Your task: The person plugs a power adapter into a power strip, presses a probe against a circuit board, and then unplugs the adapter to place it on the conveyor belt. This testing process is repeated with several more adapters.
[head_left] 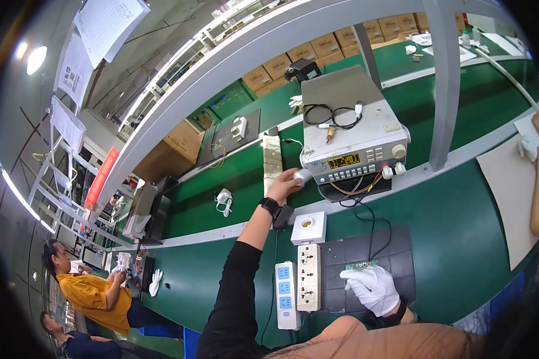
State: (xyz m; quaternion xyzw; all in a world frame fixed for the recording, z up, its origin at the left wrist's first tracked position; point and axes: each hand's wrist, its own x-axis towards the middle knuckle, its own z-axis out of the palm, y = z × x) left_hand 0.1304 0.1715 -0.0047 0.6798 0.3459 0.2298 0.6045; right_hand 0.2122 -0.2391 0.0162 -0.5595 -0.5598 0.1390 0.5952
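My left hand (285, 186), bare and with a black watch on the wrist, reaches over the conveyor beside the bench instrument (354, 166). Its fingers close round a small white thing (305, 176), partly hidden, whose kind I cannot make out. In a white glove, my right hand (374, 289) is low over the dark mat (395, 245). A narrow green circuit board (361, 265) shows along its fingertips, and the hand grips its near edge. Black leads (372, 224) run from the instrument's front toward the board.
Two power strips (287, 293) (308, 278) and a white box with a round socket (309, 228) stand left of the mat. A white adapter (223, 198) lies on the green conveyor (191, 209). A grey post (442, 90) rises behind. A co-worker in orange (99, 299) sits at left.
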